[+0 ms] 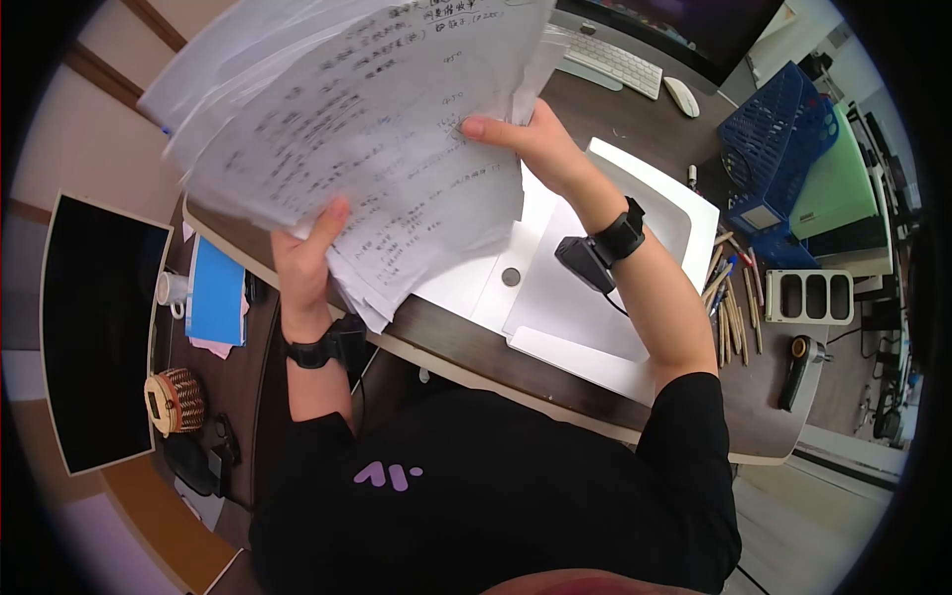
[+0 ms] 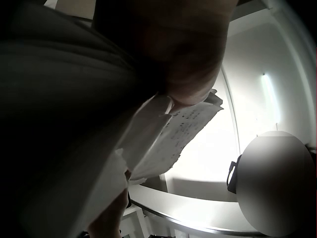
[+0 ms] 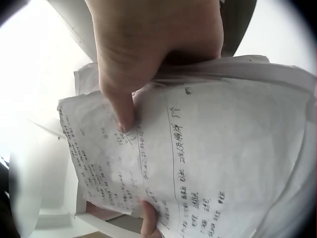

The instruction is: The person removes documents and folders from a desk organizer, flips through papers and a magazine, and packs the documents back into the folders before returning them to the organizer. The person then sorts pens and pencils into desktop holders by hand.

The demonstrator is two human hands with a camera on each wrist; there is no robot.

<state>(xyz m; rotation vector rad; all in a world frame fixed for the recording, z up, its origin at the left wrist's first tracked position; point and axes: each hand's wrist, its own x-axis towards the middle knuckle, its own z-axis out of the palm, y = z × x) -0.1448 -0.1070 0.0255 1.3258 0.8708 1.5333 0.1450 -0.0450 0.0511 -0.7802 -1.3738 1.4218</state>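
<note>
A thick stack of handwritten sheets (image 1: 397, 129) is held up over the desk in the head view, with clear plastic film along its upper left. My left hand (image 1: 305, 263) grips the lower left edge, thumb on the written face. At the right edge my right hand (image 1: 535, 144) pinches the stack, thumb also on the front; its other fingers are hidden behind. The right wrist view shows the right hand (image 3: 158, 49) over the top edge of the papers (image 3: 237, 139). In the left wrist view the left hand (image 2: 183, 54) is dark against the sheets (image 2: 173, 134).
Below the stack lies a white tray (image 1: 555, 349) on the desk. To the right are pencils (image 1: 734, 317), a blue basket (image 1: 769, 139), a grey three-slot holder (image 1: 810, 297). A keyboard (image 1: 615, 61) and mouse (image 1: 681, 96) sit behind. At left are a mug (image 1: 173, 290) and blue folder (image 1: 215, 297).
</note>
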